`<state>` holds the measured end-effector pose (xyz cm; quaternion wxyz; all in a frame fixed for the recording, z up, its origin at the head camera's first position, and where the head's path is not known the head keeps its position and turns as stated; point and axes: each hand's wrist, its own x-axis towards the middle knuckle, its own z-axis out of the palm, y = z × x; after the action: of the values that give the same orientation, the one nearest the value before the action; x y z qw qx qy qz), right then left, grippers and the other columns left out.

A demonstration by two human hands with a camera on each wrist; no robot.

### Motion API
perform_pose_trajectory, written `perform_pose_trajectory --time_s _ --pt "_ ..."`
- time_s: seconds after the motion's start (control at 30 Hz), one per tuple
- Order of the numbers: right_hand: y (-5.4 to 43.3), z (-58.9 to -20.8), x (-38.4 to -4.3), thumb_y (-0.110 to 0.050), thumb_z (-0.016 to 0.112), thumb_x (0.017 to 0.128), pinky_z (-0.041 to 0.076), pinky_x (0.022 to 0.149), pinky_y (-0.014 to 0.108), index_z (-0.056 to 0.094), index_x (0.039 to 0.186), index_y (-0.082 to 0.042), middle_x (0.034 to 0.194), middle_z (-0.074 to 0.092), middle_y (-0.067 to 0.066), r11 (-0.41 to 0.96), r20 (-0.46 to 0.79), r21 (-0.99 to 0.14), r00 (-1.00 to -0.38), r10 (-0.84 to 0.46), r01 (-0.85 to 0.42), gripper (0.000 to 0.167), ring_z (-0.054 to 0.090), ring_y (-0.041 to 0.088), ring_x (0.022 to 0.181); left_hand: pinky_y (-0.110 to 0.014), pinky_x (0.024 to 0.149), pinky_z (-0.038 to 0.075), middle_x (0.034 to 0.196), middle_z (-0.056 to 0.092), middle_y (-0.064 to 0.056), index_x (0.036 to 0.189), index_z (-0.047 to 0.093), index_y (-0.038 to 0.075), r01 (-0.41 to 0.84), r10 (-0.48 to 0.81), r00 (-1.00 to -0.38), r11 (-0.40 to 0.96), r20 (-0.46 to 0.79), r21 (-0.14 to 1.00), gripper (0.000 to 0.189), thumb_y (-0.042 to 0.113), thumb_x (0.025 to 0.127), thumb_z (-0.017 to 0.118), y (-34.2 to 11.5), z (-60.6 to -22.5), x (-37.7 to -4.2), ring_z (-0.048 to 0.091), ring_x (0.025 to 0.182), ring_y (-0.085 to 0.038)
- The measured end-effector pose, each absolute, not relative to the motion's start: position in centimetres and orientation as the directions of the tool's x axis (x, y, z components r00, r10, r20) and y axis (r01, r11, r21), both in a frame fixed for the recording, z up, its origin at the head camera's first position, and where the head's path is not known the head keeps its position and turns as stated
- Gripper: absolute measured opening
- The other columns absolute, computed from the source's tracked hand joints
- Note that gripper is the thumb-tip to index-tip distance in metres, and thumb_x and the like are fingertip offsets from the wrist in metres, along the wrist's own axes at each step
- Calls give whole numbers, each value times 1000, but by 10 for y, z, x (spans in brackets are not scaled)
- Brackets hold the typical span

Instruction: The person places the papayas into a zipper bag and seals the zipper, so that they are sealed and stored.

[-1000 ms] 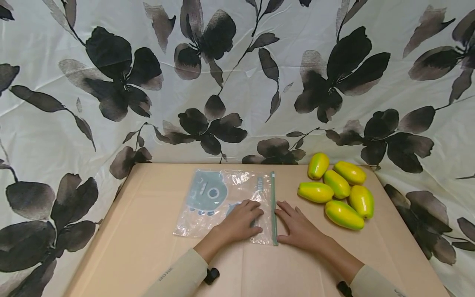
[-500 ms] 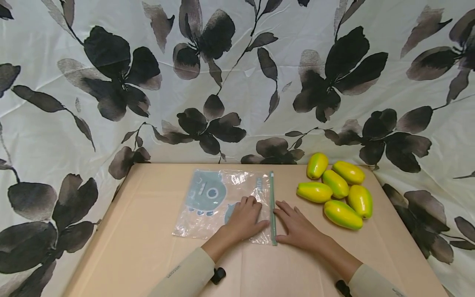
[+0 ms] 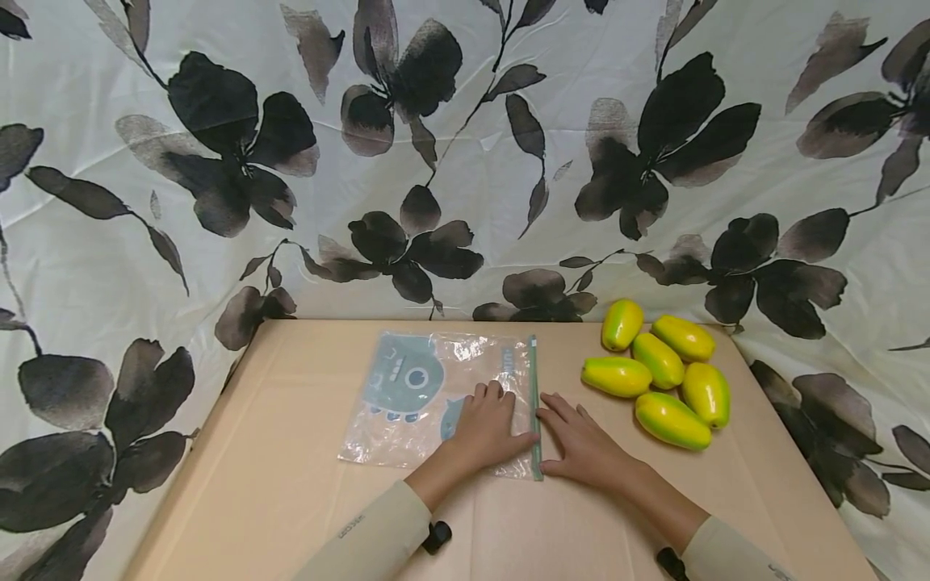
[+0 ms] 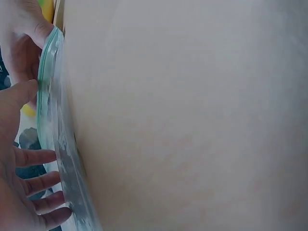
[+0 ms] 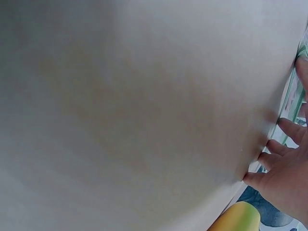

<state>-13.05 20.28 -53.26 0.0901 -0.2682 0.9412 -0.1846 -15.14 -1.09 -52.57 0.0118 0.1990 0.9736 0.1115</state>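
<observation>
A clear zip bag printed with a blue cartoon animal lies flat, its green zip strip on the right. My left hand rests on the bag near that strip, fingers straight and apart, the thumb reaching to the strip. In the left wrist view its fingertips touch the plastic. My right hand lies just outside the strip, fingers loosely spread, with index finger and thumb right at the green edge. In the right wrist view the fingertips of this hand rest against the board. Neither hand grips anything.
Several glossy yellow-green fruits, like small papayas, are grouped behind the right hand; one fruit is closest to it. Everything lies on a beige board. Behind it hangs a white cloth with dark flowers.
My left hand has turned and slid slightly right across the bag; its thumb now reaches the zip strip. The right hand, the bag and the fruits have stayed put.
</observation>
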Motion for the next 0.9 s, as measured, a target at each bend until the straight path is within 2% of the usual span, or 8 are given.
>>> perform_pose_trajectory --time_s 0.17,0.4,0.63,0.9 --pt "203 -532 -131 -56 78 85 27 118 71 48 150 -5 166 32 18 792 -80 -403 -845 -529 -458 88 30 40 154 -44 89 48 127 57 -13 129 66 7 370 380 -925 900 2 229 79 72 84 64 -7 -523 -152 51 113 -29" --pt "203 -533 -131 -62 77 83 28 117 71 48 152 -8 166 32 18 793 -71 -404 -849 -524 -456 92 31 39 154 -43 88 47 125 56 -12 129 64 8 358 365 -931 917 -10 179 75 63 78 70 -2 -524 -152 49 110 -28" --pt "201 -532 -130 -60 79 82 28 117 71 49 151 -8 165 34 18 792 -67 -416 -854 -517 -447 91 32 39 153 -47 92 47 133 54 -15 135 60 7 346 354 -935 925 -23 158 83 69 80 72 3 -525 -153 49 118 -32" --pt "202 -534 -130 -61 79 82 29 117 70 48 151 -8 165 33 17 798 -60 -394 -854 -517 -456 92 33 38 153 -45 92 47 130 54 -14 133 60 7 352 360 -933 920 -17 173 78 62 80 74 -1 -525 -151 49 116 -30"
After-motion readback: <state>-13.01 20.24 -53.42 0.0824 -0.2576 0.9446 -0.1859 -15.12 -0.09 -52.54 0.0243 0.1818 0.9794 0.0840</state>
